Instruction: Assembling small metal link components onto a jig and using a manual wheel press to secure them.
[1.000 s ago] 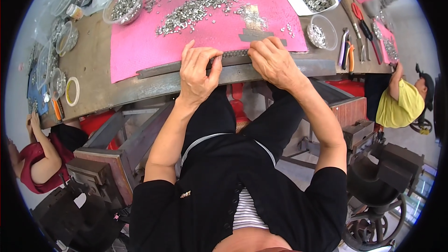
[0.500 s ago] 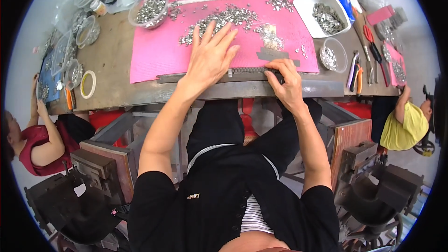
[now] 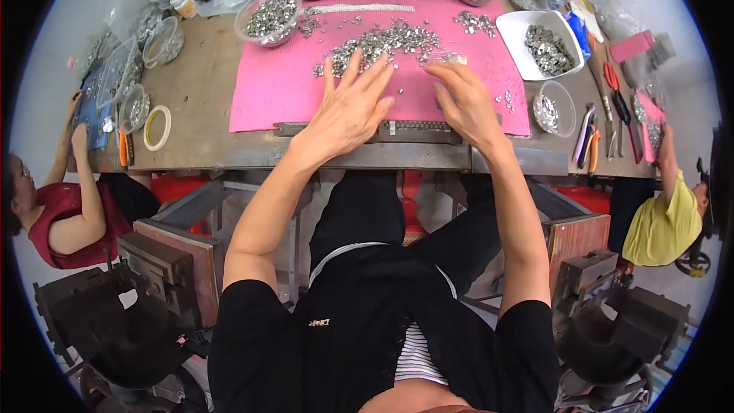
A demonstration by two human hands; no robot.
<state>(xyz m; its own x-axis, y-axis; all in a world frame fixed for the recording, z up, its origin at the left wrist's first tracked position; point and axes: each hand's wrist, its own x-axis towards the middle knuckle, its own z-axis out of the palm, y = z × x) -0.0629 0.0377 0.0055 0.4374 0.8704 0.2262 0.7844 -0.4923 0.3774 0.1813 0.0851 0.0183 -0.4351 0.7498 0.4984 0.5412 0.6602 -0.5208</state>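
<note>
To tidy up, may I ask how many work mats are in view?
3: a large pink mat under the metal pieces, a blue mat at far left, and a second pink mat at far right; others may be hidden.

A loose heap of small, shiny, silver-coloured metal pieces (image 3: pixel 401 38) is spread over the middle of a pink mat (image 3: pixel 267 92), the bits being strewn at mixed angles and the heap's near side being partly hidden. Along the mat's near edge, a long, narrow, dark bar (image 3: pixel 428 135) is laid lengthwise from left to right; close-set small segments are seen lined up along its middle stretch.
</note>
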